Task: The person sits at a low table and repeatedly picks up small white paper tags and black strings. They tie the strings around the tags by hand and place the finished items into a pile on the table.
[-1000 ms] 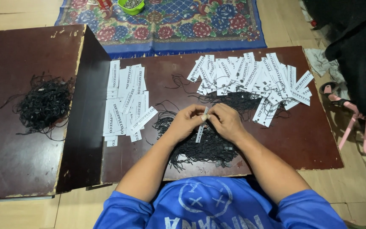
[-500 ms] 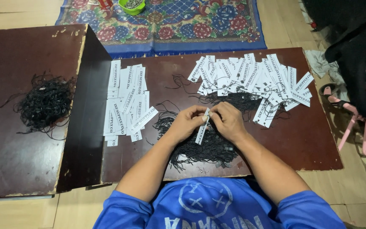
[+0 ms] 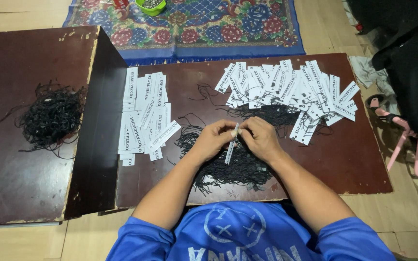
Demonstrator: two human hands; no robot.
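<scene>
Two hands meet over the black string pile (image 3: 231, 166) on the tabletop (image 3: 344, 159): my left hand (image 3: 214, 140) and right hand (image 3: 262, 137) pinch one white paper tag (image 3: 231, 144) by its upper end (light, thin, easily creased, I judge), best held near its top.

Tag piles (image 3: 145, 116) left and right (image 3: 291, 92) of strings (image 3: 228, 166)

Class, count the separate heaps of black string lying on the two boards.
3: one heap on the left board, one under the hands, one beneath the right-hand tags, partly hidden.
</scene>
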